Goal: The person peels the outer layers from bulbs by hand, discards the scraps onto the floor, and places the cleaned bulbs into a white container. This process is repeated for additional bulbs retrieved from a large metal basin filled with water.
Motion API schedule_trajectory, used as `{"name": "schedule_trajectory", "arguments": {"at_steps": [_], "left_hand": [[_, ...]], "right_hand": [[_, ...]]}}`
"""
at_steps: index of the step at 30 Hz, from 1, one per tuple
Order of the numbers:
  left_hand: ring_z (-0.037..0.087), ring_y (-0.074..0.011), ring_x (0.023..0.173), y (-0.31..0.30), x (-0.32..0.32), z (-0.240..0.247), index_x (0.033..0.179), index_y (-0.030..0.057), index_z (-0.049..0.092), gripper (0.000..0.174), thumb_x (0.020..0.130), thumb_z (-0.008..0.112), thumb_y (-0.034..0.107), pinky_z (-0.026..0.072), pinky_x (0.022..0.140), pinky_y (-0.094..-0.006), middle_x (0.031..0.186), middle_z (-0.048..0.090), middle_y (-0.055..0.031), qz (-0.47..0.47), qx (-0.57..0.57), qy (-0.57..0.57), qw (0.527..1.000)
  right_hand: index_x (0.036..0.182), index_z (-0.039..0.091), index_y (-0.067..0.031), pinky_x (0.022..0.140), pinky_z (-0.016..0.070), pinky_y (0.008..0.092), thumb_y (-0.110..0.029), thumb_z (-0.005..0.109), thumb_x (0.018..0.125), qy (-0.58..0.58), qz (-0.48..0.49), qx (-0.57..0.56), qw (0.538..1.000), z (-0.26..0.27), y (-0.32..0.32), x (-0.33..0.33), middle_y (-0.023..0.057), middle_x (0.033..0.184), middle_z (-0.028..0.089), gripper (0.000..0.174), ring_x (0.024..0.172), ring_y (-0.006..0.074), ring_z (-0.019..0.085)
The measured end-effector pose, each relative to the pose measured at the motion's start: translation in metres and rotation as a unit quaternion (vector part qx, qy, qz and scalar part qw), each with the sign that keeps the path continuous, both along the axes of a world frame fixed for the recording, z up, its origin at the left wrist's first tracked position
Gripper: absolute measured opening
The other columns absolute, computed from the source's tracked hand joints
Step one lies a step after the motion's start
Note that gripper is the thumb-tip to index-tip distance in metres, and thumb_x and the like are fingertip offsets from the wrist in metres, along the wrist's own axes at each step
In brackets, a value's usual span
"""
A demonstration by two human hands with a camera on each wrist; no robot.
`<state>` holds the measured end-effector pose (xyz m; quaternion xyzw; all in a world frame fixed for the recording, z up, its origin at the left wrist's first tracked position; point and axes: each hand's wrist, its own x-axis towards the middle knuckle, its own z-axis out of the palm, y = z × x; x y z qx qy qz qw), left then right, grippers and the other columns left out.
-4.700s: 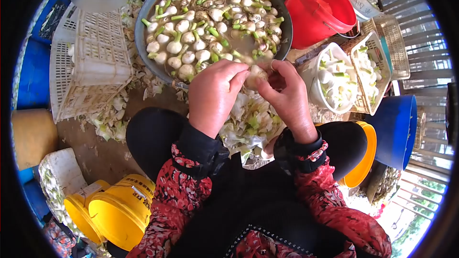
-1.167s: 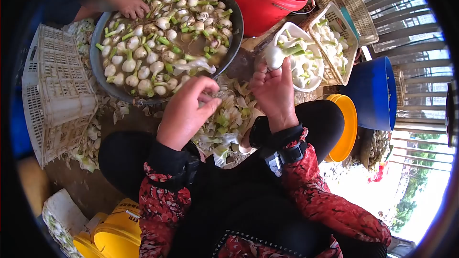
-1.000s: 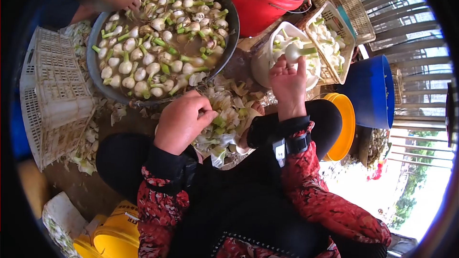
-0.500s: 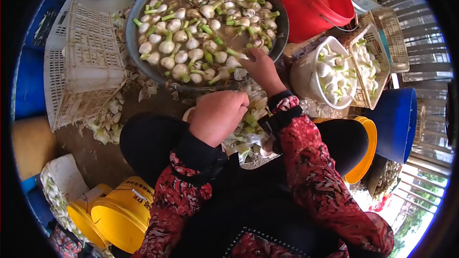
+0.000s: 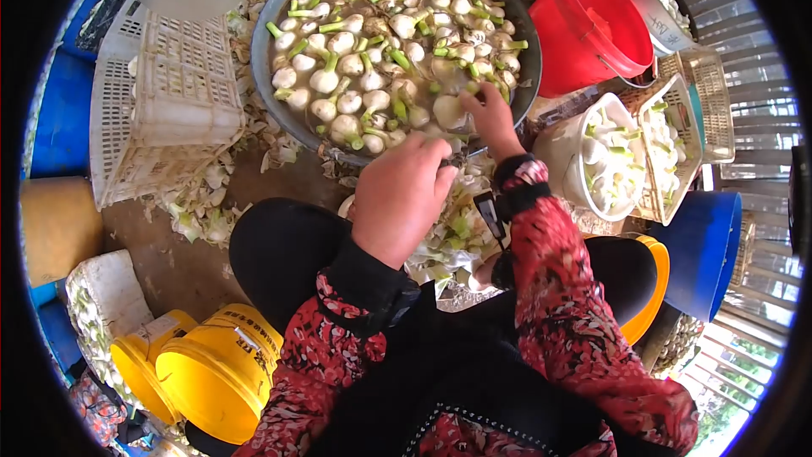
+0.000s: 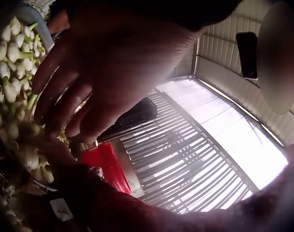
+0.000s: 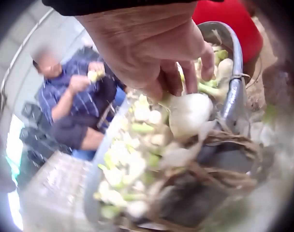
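Observation:
The grey basin (image 5: 265, 76) holds white bulbs with green stems in murky water. At its near right side my right hand (image 5: 497, 123) has its fingers round a large white bulb (image 5: 451, 112). In the right wrist view the right hand (image 7: 149, 53) grips this bulb (image 7: 190, 115) from above, near the rim. My left hand (image 5: 399, 200) hovers by the basin's near rim, fingers bent in the head view. The left wrist view has the left hand (image 6: 108, 72) with relaxed, slightly bent fingers; no bulb shows in them.
Right of the basin are a red bucket (image 5: 562, 42), a white bucket (image 5: 562, 152) of bulbs and a crate (image 5: 689, 171). Peelings (image 5: 461, 228) lie between the knees. A crate (image 5: 182, 110) stands left, yellow buckets (image 5: 216, 381) lower left. Another person (image 7: 77, 96) sits across the basin.
My right hand held a bulb above the white bucket, then came back to the basin without it and took hold of another bulb. The left hand has stayed near the rim.

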<state>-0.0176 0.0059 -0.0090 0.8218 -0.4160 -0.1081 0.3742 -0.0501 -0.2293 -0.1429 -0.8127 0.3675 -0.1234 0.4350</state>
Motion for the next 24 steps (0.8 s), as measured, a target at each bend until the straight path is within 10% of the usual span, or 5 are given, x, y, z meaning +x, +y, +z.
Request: {"name": "schedule_trajectory", "arguments": {"at_steps": [6,14,24], "left_hand": [[0.067,-0.0292,0.104,-0.013,0.002,0.010,0.129,0.0100,0.064,0.045,0.085,0.075,0.005,0.0553,0.087,-0.0369,0.119,0.065,-0.0100,0.037,-0.118,0.010,0.992],[0.072,-0.0155,0.088,-0.011,0.000,0.005,0.118,0.0040,0.072,0.025,0.093,0.072,0.006,0.0562,0.081,-0.0280,0.104,0.075,-0.0098,0.019,-0.132,0.170,0.976],[0.070,-0.0313,0.084,-0.011,-0.004,0.007,0.103,0.0054,0.076,0.015,0.092,0.071,0.014,0.0544,0.073,-0.0377,0.094,0.074,-0.0124,-0.005,-0.116,-0.013,0.993]], "right_hand": [[0.101,0.064,-0.0054,0.064,0.0473,0.0266,-0.035,0.064,0.102,-0.156,-0.061,0.446,0.879,0.087,0.044,-0.045,0.0008,0.083,0.062,0.030,0.071,0.0095,0.057],[0.138,0.048,-0.0040,0.084,0.0509,0.0288,-0.034,0.070,0.099,-0.154,0.018,0.327,0.932,0.148,0.082,-0.092,0.0066,0.112,0.066,0.054,0.099,0.0136,0.063],[0.136,0.048,-0.0046,0.072,0.0511,0.0251,-0.023,0.076,0.094,-0.109,-0.004,0.272,0.956,0.141,0.093,-0.106,0.0061,0.100,0.069,0.054,0.088,0.0103,0.064]]}}
